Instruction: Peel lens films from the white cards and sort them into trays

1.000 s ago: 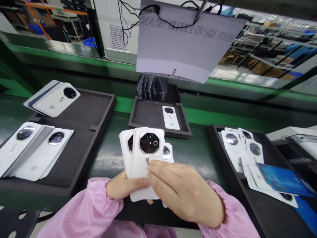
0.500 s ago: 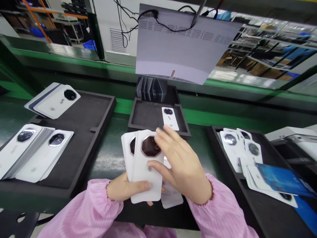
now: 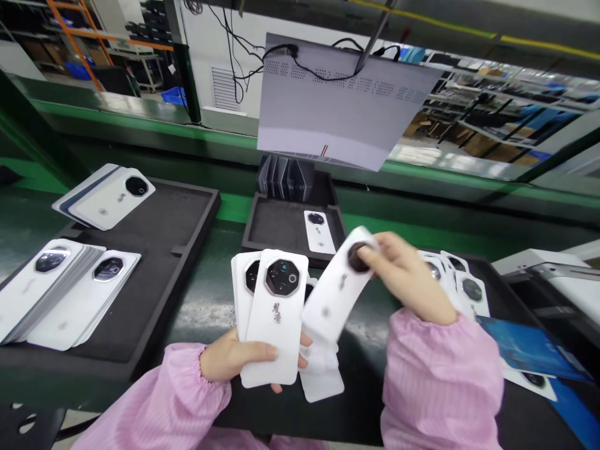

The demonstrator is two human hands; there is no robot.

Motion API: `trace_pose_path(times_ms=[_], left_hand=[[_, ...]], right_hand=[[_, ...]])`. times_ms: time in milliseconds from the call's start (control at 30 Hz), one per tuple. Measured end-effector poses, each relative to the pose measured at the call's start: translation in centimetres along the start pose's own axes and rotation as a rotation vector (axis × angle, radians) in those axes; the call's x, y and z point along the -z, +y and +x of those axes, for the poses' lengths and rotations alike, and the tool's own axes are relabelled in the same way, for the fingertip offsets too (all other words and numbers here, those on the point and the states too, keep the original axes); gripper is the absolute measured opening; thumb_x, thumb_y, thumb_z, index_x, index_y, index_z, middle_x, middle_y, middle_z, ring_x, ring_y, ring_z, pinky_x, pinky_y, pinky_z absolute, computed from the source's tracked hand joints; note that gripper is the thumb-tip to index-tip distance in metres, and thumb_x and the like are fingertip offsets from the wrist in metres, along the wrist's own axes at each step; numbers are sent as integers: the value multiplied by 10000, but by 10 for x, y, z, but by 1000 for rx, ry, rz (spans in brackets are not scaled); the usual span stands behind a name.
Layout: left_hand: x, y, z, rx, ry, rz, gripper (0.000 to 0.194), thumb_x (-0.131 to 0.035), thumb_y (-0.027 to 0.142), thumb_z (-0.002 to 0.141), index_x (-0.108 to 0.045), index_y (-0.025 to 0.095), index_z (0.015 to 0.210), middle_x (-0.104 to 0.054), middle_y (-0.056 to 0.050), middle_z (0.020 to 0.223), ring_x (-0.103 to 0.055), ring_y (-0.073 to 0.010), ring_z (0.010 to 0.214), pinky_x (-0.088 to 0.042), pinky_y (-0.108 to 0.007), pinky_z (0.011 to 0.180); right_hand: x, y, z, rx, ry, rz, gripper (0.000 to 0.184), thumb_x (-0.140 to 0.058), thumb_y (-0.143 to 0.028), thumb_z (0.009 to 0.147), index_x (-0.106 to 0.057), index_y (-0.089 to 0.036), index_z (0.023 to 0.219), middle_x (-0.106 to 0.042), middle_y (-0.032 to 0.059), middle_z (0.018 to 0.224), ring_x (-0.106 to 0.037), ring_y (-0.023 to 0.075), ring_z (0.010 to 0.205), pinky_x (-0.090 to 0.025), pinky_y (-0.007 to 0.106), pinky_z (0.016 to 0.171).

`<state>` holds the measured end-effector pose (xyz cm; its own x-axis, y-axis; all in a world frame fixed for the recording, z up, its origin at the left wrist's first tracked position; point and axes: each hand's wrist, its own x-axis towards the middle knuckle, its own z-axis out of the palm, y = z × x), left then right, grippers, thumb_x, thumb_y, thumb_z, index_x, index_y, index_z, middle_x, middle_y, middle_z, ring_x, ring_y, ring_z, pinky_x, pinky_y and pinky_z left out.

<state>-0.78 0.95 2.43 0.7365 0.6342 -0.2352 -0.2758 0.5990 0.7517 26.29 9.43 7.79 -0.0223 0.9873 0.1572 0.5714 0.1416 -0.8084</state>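
Note:
My left hand [image 3: 232,361] grips a fanned stack of white phone back covers [image 3: 274,312], each with a dark octagonal camera ring, held upright over the bench's front edge. My right hand [image 3: 407,275] pinches a single white back cover [image 3: 335,294] by its camera end. That cover is tilted and blurred by motion, just right of the stack. Both arms wear pink sleeves.
A big black tray [image 3: 187,219] on the left holds piles of white covers [image 3: 56,300]. A smaller black tray [image 3: 276,228] behind holds one cover [image 3: 319,231] and a row of upright dark parts. A right tray [image 3: 520,412] carries more covers and a blue sheet [image 3: 529,350]. A grey panel [image 3: 337,100] hangs overhead.
My right hand has drawn one cover out of the stack and swung it up and to the right. The left hand kept the stack nearly still.

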Motion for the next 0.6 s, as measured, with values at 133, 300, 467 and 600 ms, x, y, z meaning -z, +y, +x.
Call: trace_pose_path(times_ms=[133,300,467,600], left_hand=[[-3,0,-1,46,17,-83,356,-604,274,742,-672,86,1037,-693,-188,986,-663,-296,859,-551,-316,588],[-3,-4,-1,100,24,-40,361,-592,269,742,-675,80,1038,-692,-203,993,-663,-321,873,-547,-332,580],[-2,1,-2,121,23,-59,338,-589,253,741,-682,79,1015,-696,-200,984,-672,-297,852,-543,-376,705],[-1,4,-1,98,35,-73,342,-568,263,754,-682,80,1019,-687,-208,999,-666,-304,860,-536,-309,588]], right_hand=[[-35,9,11,-6,-502,-253,154,-497,-316,833,-555,-176,807,-612,26,725,-574,149,610,-436,261,547],[-65,19,19,50,-725,-403,157,-532,-280,803,-592,-164,715,-648,40,756,-591,165,686,-424,263,612],[-66,24,22,82,-678,-458,140,-580,-247,771,-600,-158,665,-634,50,764,-592,182,743,-411,275,665],[-64,19,20,66,-612,-518,151,-647,-291,733,-627,-149,686,-614,68,792,-590,195,747,-419,290,661]])
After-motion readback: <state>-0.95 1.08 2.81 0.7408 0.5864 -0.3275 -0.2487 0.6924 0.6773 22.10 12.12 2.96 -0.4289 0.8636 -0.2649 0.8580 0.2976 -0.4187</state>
